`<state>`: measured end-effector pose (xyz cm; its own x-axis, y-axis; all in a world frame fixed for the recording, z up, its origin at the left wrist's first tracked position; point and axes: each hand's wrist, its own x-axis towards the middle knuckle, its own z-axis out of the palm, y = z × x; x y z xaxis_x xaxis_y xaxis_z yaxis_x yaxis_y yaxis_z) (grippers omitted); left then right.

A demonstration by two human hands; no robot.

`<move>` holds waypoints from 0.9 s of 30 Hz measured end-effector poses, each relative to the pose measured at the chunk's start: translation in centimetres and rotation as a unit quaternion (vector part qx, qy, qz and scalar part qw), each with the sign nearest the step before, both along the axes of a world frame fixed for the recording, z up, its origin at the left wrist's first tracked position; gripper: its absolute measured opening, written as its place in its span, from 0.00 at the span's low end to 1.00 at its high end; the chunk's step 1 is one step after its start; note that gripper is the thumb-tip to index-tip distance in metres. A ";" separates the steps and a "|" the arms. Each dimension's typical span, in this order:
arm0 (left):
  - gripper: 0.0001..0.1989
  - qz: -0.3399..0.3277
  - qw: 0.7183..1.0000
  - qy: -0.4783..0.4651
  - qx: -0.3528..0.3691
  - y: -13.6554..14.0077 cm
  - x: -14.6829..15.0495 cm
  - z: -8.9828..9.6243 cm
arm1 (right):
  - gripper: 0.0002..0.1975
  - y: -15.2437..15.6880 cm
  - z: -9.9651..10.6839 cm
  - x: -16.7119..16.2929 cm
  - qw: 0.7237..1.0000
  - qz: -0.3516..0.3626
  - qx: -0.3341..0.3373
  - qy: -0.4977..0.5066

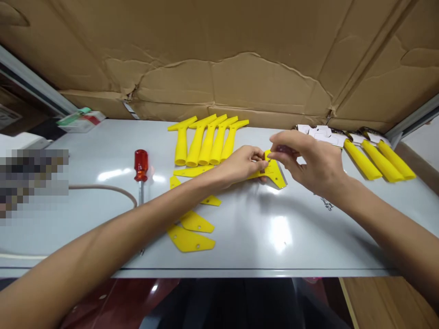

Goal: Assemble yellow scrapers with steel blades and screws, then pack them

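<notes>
My left hand (pixel 245 163) grips a yellow flat plate (pixel 273 172) with holes, near the middle of the table. My right hand (pixel 307 157) is closed in a pinch over that plate's upper edge. Part of a dark purplish thing shows inside its curled fingers, but I cannot make out what it is. Left of my left hand stands a row of several yellow handles (pixel 206 141) with angled plates at their tops. Below them lie several loose yellow plates (pixel 194 240) with holes, partly covered by my left forearm.
A red-handled screwdriver (pixel 141 167) lies on the left, its shaft running under my forearm. Several yellow tubular grips (pixel 382 160) rest at the right beside white cards (pixel 324 135). Small metal screws (pixel 327 204) sit by my right wrist. Cardboard (pixel 212 87) walls the back.
</notes>
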<state>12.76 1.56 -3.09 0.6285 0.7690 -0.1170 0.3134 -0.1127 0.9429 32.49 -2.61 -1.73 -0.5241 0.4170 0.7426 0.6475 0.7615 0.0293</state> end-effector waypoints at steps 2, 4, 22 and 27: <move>0.07 -0.002 1.000 0.010 -0.014 0.1 0.1 0.1 | 0.09 1.3 -0.1 -0.6 0.999 0.001 0.021 0.049; 0.07 0.010 0.999 0.028 -0.023 0.3 0.3 0.1 | 0.08 2.2 0.0 -0.9 0.996 0.007 0.020 0.086; 0.10 0.014 0.988 -0.014 -0.156 2.5 1.2 -0.3 | 0.16 3.2 0.7 0.3 0.985 0.026 -0.087 0.147; 0.09 -0.004 0.991 0.009 -0.137 2.5 1.0 -0.2 | 0.13 3.5 0.4 0.7 0.981 0.010 -0.074 0.179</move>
<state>13.75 4.03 -3.29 0.6294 0.7024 -0.3322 0.3314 0.1440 0.9324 33.15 0.87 -1.29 -0.2504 0.5261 0.8128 0.5812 0.7531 -0.3084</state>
